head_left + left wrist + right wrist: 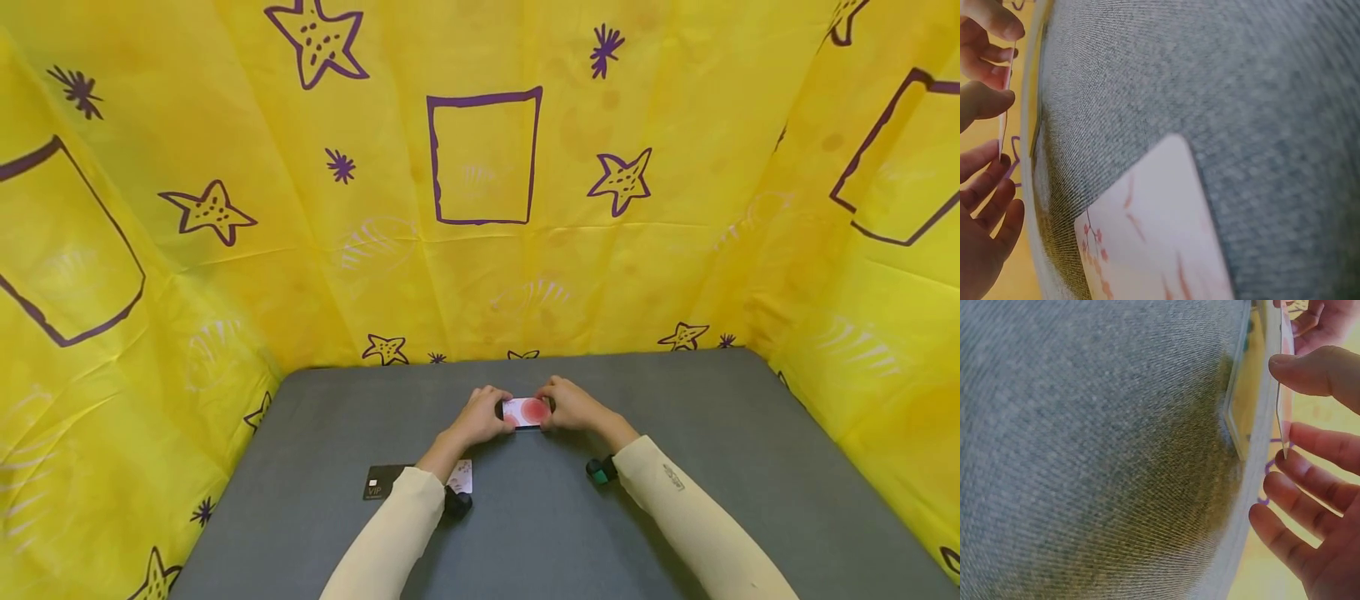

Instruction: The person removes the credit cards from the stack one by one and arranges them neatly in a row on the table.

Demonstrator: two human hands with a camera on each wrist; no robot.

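Observation:
Both hands pinch a white card with red circles (527, 410) by its two short ends, low at the far middle of the table. My left hand (483, 417) grips its left end, thumb on the near side; my right hand (573, 406) grips the right end the same way. Seen edge-on in the right wrist view, the card (1282, 412) sits between thumb and fingertips, other fingers spread loosely. A flat glossy thing (1244, 394) reflecting yellow lies on the table beyond. A floral white card (462, 477) lies beneath my left forearm, which partly hides it.
Left of the floral card lies a black card marked VIP (382, 482), partly covered by the left sleeve. The grey table (675, 400) has rounded far corners, and yellow printed cloth (480, 275) hangs around its back and sides.

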